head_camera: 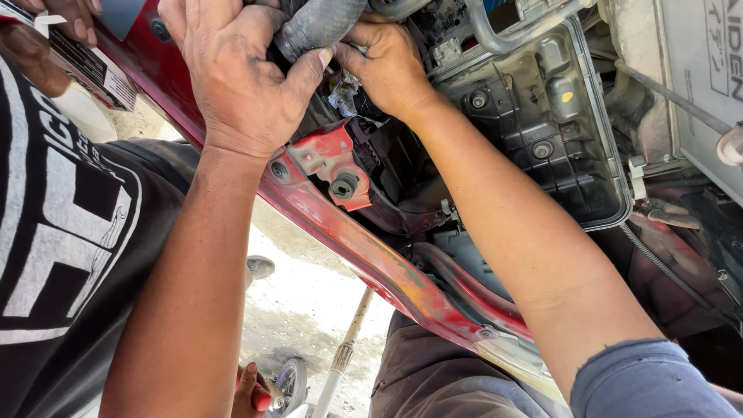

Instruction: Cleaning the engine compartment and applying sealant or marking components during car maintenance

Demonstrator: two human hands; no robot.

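My left hand wraps around a thick black rubber hose at the top of an engine bay, thumb pressed against its underside. Just to the right, my right hand has its fingers curled tight at the same hose's lower end, where a crumpled greyish piece hangs. Both hands are grimy. The joint under the fingers is hidden. A red metal bracket with a dark bolt sits right below the hands.
A red body rail runs diagonally across. A black plastic tray and a grey battery lie to the right. A co-worker in a black printed T-shirt stands left, one hand on the car. Below are a pale rod and a small wheel.
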